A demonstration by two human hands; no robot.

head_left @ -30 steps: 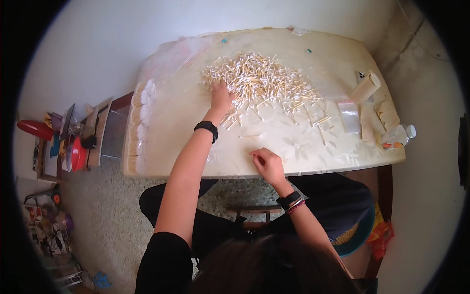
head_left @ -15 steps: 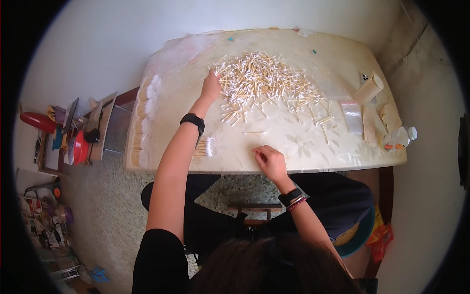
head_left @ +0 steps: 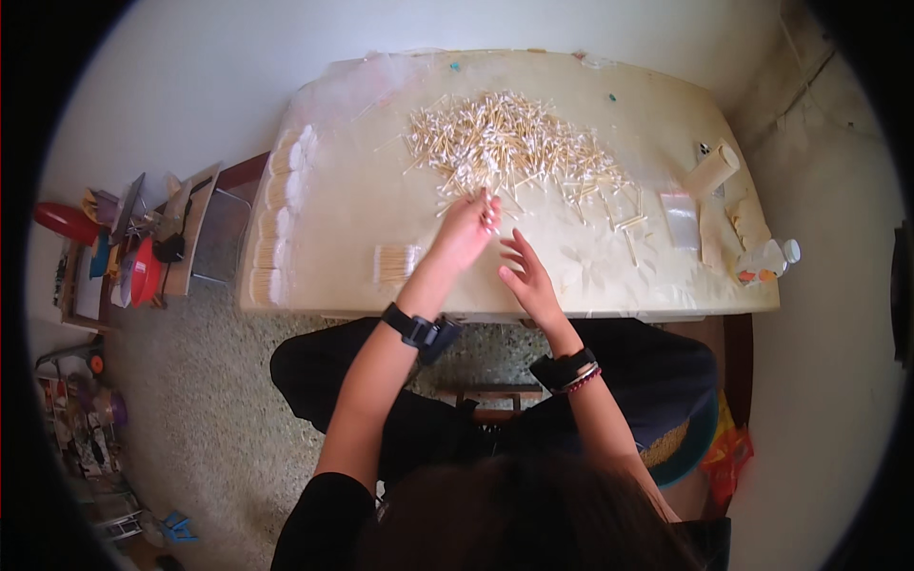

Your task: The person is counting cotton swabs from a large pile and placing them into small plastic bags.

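Observation:
A large loose heap of cotton swabs (head_left: 514, 138), with wooden sticks and white tips, spreads over the far middle of the table. At the heap's near edge my left hand (head_left: 468, 228) is closed on a few cotton swabs (head_left: 489, 211), their white tips showing at the fingers. Just right of it my right hand (head_left: 529, 281) is held over the table with its fingers apart and nothing in them. A packed bundle of swabs (head_left: 394, 264) lies left of my left hand. Several more filled swab packs (head_left: 269, 224) line the table's left edge.
On the right of the table (head_left: 609, 276) lie a clear plastic bag (head_left: 680, 219), a cardboard-coloured roll (head_left: 714, 169) and a clear bottle with a white cap (head_left: 766, 262). Plastic sheeting (head_left: 357, 90) covers the far left corner. A teal basin (head_left: 685, 452) stands below, beside my right leg.
My left hand has moved right and nearer, from the heap's left side to its near edge, now with swabs in it. My right hand has moved slightly away from me and its fingers have spread.

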